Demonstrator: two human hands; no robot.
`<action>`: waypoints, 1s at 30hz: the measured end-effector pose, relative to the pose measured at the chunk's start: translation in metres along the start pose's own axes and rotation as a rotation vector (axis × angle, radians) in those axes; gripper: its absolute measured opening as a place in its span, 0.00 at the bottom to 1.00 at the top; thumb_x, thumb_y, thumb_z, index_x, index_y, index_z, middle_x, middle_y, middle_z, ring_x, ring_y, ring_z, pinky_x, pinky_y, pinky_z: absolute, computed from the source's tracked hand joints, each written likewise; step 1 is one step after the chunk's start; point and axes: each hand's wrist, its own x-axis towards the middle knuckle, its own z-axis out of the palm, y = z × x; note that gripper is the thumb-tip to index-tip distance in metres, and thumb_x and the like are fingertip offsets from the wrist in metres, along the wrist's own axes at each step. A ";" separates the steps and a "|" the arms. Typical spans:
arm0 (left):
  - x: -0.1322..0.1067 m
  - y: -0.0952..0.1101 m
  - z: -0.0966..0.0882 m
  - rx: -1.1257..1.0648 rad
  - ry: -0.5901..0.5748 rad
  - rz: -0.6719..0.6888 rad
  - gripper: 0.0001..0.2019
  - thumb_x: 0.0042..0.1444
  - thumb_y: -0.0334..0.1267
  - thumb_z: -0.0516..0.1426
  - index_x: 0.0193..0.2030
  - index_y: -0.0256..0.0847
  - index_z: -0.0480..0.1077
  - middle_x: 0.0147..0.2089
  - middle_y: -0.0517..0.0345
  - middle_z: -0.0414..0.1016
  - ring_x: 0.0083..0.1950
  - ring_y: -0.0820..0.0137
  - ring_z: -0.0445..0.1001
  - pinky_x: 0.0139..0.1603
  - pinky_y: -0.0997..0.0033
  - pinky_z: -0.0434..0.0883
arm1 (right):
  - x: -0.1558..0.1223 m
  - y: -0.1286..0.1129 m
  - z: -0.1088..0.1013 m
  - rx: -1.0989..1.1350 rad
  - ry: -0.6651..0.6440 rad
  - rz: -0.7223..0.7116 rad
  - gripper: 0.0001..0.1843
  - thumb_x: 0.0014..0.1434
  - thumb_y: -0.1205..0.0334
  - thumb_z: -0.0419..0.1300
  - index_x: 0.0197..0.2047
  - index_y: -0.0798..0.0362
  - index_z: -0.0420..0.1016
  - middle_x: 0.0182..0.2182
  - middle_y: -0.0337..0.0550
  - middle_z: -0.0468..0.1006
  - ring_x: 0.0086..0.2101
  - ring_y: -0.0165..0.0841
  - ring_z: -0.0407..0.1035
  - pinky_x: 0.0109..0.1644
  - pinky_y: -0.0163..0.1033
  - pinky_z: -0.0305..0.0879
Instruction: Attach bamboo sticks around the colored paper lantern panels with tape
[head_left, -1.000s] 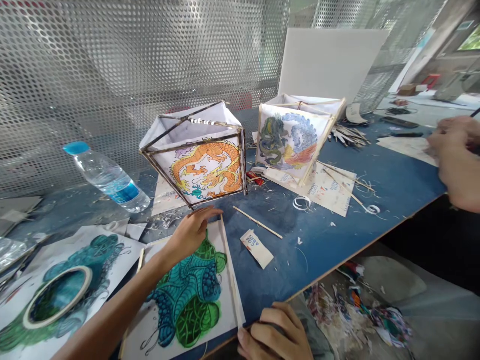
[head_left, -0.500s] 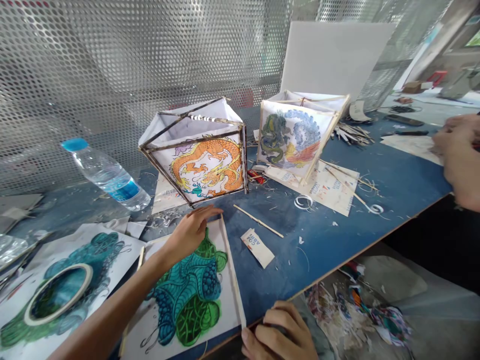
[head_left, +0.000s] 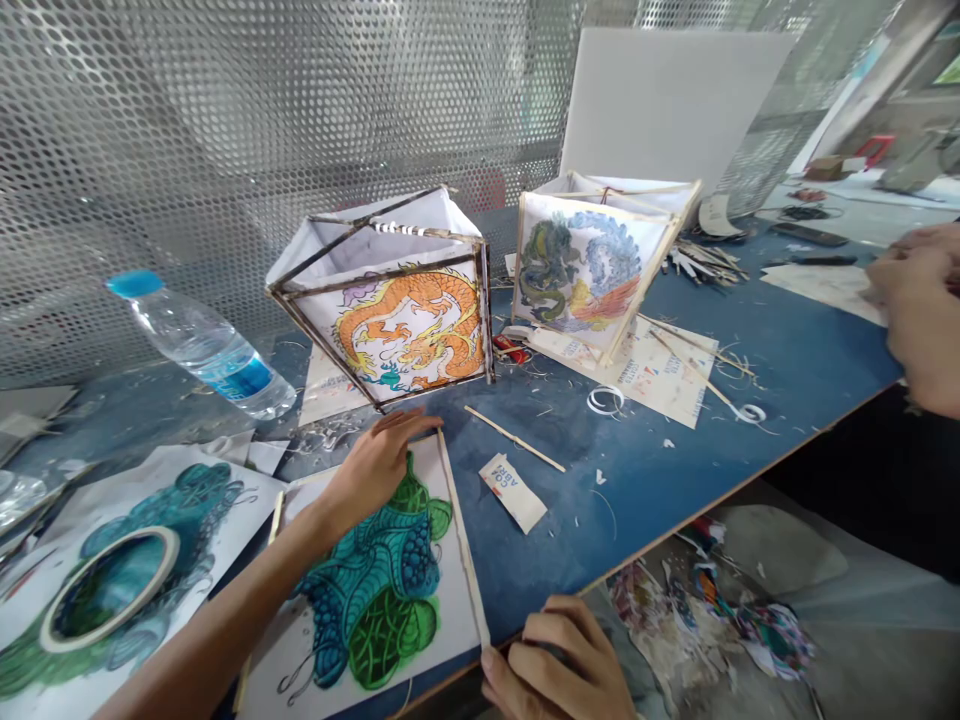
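A sheet of paper painted with green and blue swirls [head_left: 375,560] lies in front of me, with thin wooden strips along its sides. My left hand [head_left: 382,455] rests across the sheet's far edge. Its fingers are stretched out, with the tips by the far right corner. At the near right corner, my right hand [head_left: 562,665] has curled fingers, and the thumb and a finger pinch the end of the right-hand wooden strip [head_left: 465,560]. Part of the sheet is hidden under my left forearm.
Two paper lanterns, one with an orange dragon [head_left: 412,330] and one with a dragon and phoenix [head_left: 585,270], stand behind. A water bottle [head_left: 217,350] leans at left, near a tape roll [head_left: 109,590]. Another person's hand [head_left: 926,320] is at right. Scraps [head_left: 742,610] lie below the table edge.
The view has shifted slightly, so things sit a little further left and up. Both my hands keep the same places on the sheet and strip.
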 end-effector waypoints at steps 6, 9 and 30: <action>-0.002 -0.005 -0.005 0.114 -0.018 0.184 0.39 0.50 0.16 0.46 0.68 0.42 0.69 0.72 0.54 0.70 0.76 0.62 0.63 0.80 0.50 0.55 | -0.003 -0.006 0.005 -0.010 -0.001 0.088 0.07 0.65 0.71 0.65 0.38 0.50 0.82 0.25 0.30 0.80 0.28 0.26 0.74 0.47 0.40 0.69; -0.015 0.004 -0.013 0.164 0.014 0.232 0.41 0.53 0.16 0.45 0.75 0.38 0.59 0.77 0.50 0.59 0.79 0.61 0.56 0.80 0.47 0.52 | -0.001 -0.007 0.009 -0.005 0.046 0.102 0.09 0.65 0.72 0.64 0.35 0.50 0.81 0.23 0.30 0.78 0.26 0.25 0.72 0.45 0.39 0.68; -0.086 0.055 -0.015 0.308 -0.116 0.446 0.34 0.68 0.31 0.51 0.79 0.43 0.48 0.78 0.54 0.55 0.77 0.63 0.59 0.79 0.53 0.56 | 0.005 -0.006 -0.001 0.066 -0.026 0.077 0.06 0.64 0.74 0.64 0.38 0.56 0.83 0.25 0.35 0.79 0.29 0.30 0.70 0.48 0.42 0.64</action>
